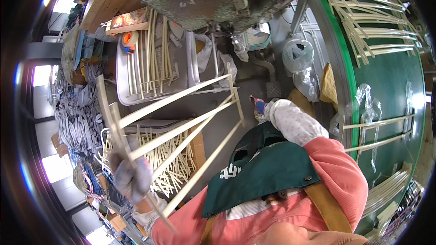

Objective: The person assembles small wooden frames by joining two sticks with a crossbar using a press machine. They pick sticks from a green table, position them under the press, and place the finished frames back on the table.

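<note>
My left hand (134, 178), in a grey glove and blurred by motion, is closed on a ladder-like frame of pale strips (181, 132). The frame's long strips run from the blurred strips at my left hand up to a short crosspiece (235, 95) in the middle of the view. My right hand (260, 107) is small in view, beyond a white patterned sleeve (293, 120). It is near the frame's far crosspiece, with a patch of blue and pink showing. Its fingers are too small to make out.
A heavy green machine (190, 0) overhangs the far side. A white tray (125, 88) bears strips and a tape roll (130, 39). Below it, a wire basket (105, 143) holds many short strips. A green table (386, 81) with strips and plastic stands right. A pedal (273, 89) is on the floor.
</note>
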The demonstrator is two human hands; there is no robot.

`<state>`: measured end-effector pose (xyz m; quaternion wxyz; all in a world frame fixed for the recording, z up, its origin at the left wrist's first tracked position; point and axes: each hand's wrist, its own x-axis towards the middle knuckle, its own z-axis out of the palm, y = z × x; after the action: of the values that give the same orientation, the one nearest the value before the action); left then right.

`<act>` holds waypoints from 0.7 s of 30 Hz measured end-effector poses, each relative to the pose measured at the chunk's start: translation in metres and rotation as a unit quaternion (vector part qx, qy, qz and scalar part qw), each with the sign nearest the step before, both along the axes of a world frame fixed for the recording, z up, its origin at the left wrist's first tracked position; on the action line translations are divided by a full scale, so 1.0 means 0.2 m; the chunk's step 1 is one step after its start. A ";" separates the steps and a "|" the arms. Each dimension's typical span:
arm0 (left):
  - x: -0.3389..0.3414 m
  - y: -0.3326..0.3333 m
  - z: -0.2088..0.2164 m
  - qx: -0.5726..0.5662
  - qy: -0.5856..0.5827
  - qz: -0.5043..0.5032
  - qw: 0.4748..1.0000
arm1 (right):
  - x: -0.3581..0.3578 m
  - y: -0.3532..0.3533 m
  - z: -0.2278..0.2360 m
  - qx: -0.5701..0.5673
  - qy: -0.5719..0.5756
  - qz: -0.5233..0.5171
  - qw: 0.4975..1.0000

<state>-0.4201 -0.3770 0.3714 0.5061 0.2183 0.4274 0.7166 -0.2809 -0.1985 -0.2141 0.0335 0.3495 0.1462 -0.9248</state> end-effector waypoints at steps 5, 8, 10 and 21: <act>-0.02 -0.26 0.15 0.036 0.042 0.191 0.980 | 0.10 -0.09 0.00 -0.106 -0.004 -0.114 0.988; -0.13 -0.37 0.05 0.051 0.018 0.023 0.998 | 0.50 0.39 0.00 0.345 -0.011 0.054 0.937; -0.15 -0.44 -0.06 0.014 0.018 0.103 0.994 | 0.94 0.82 0.11 0.773 -0.110 0.153 0.605; -0.13 -0.13 -0.85 -0.240 0.010 0.002 0.971 | 3.06 2.08 2.06 0.687 -0.076 -0.327 0.644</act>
<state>-0.4457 -0.4022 0.2005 0.5380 0.0966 0.5925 0.5918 0.3315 0.2184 0.1982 -0.5099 0.3667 0.6128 -0.4796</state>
